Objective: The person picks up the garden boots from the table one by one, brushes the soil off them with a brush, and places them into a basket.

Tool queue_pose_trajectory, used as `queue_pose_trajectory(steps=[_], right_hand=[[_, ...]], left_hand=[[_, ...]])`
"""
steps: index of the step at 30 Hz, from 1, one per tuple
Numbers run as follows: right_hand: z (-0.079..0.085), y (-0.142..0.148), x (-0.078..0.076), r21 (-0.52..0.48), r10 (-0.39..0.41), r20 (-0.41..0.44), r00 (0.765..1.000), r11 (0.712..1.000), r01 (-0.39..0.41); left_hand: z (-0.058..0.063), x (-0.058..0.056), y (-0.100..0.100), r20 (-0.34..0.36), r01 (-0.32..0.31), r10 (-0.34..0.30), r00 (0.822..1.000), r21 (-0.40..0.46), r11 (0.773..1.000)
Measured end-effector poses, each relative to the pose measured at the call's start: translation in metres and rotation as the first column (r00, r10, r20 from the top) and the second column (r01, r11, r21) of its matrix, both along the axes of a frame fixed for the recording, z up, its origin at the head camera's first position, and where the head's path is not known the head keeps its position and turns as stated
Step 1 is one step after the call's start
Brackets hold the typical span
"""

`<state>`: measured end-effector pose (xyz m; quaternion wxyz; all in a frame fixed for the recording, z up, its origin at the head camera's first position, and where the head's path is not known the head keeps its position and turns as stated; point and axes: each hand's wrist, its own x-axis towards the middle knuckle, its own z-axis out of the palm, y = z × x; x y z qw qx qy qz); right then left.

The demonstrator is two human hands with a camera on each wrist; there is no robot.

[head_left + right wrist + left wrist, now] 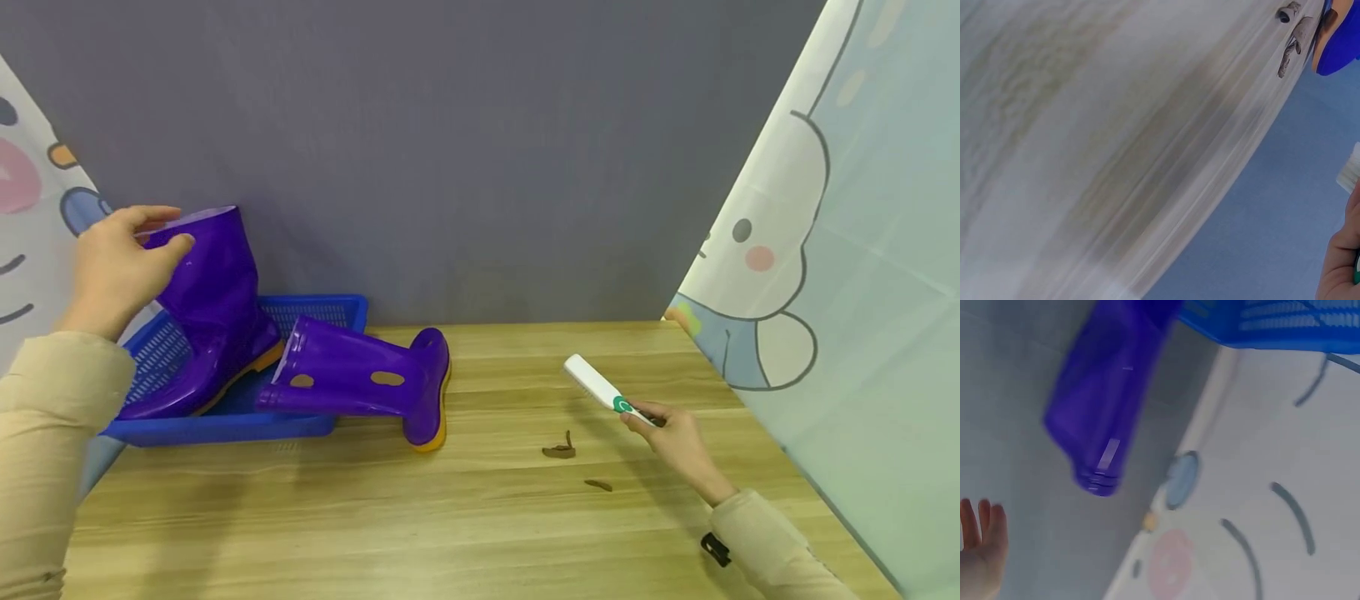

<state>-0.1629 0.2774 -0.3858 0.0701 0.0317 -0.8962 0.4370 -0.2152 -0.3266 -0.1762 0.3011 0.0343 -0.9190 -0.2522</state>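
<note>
Gripping the brush (596, 383) above the table (480, 533) is your right hand (678, 446); your left hand (123, 262), empty, hovers by the upright boot (213, 279) in the blue basket (225, 431); the sideways boot (345, 358) with 2 brown patches (387, 378) overlaps its right end.

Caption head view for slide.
Left hand beside a purple rain boot in a blue basket; right hand holds a white brush.
</note>
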Motion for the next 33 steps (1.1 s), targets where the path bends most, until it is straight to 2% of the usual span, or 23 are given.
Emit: queue_pose_trajectory(steps=[5, 9, 14, 16, 18, 20, 22, 26, 30, 33], right_hand=[[-0.002, 0.001, -0.001, -0.004, -0.004, 0.011, 1.0, 1.0, 0.004], [-0.005, 0.002, -0.001, 0.004, -0.015, 0.005, 1.0, 1.0, 0.015], [-0.008, 0.0, -0.003, 0.001, -0.016, 0.014, 1.0, 1.0, 0.016], [-0.009, -0.001, -0.003, -0.003, -0.01, 0.013, 1.0, 1.0, 0.01], [-0.01, -0.001, -0.003, -0.011, 0.004, 0.008, 1.0, 1.0, -0.003], [-0.011, -0.001, -0.003, -0.017, 0.014, 0.005, 1.0, 1.0, -0.014], [-0.011, -0.001, -0.003, -0.026, 0.021, 0.005, 1.0, 0.999, -0.021], [-0.012, -0.001, -0.002, -0.029, 0.026, 0.004, 1.0, 0.999, -0.026], [-0.011, -0.001, -0.002, -0.025, 0.027, -0.003, 1.0, 0.999, -0.027], [-0.011, -0.002, -0.001, -0.022, 0.029, -0.006, 1.0, 0.999, -0.03]], left_hand=[[-0.012, 0.017, 0.023, 0.031, 0.135, -0.134, 0.991, -0.045, 0.99], [-0.027, 0.033, 0.042, 0.031, 0.208, -0.206, 0.978, -0.11, 0.972], [-0.054, 0.05, 0.051, 0.049, 0.275, -0.271, 0.961, -0.139, 0.951], [-0.067, 0.055, 0.05, 0.08, 0.295, -0.286, 0.955, -0.151, 0.943], [-0.08, 0.06, 0.047, 0.14, 0.317, -0.299, 0.944, -0.132, 0.939], [-0.093, 0.064, 0.045, 0.217, 0.325, -0.298, 0.929, -0.098, 0.941], [-0.103, 0.067, 0.042, 0.301, 0.325, -0.298, 0.906, -0.04, 0.945], [-0.117, 0.071, 0.042, 0.433, 0.317, -0.31, 0.846, 0.059, 0.947], [-0.126, 0.069, 0.046, 0.512, 0.315, -0.337, 0.79, 0.132, 0.94], [-0.13, 0.067, 0.049, 0.515, 0.296, -0.346, 0.785, 0.179, 0.938]])
